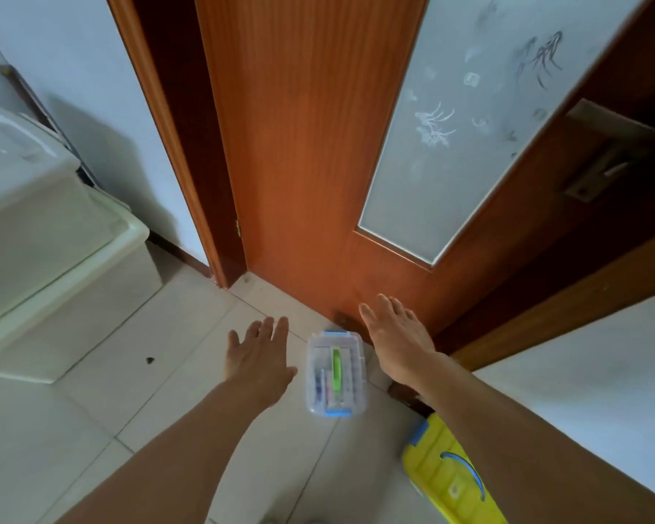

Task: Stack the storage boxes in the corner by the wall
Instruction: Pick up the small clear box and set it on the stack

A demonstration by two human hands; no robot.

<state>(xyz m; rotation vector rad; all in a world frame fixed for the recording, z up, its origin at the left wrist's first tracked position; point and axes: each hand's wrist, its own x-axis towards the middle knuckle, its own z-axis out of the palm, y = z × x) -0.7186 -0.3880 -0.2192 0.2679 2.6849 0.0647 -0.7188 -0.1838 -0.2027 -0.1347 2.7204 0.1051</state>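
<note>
A small clear storage box (335,374) with blue latches lies on the tiled floor just in front of the wooden door; small items, one bright green, show through its lid. My left hand (260,357) hovers to its left, palm down, fingers spread, holding nothing. My right hand (396,336) reaches over its right side with fingers apart, also holding nothing. A yellow box (445,472) with a blue handle and blue latch lies at the lower right, partly hidden under my right forearm. Large cream storage bins (50,236) stand stacked at the left by the wall.
The brown door (303,145) with a frosted glass panel (466,119) stands ahead, its frame (174,145) to the left. A white wall surface (583,372) fills the right. A small dark speck (150,360) lies on the pale floor tiles.
</note>
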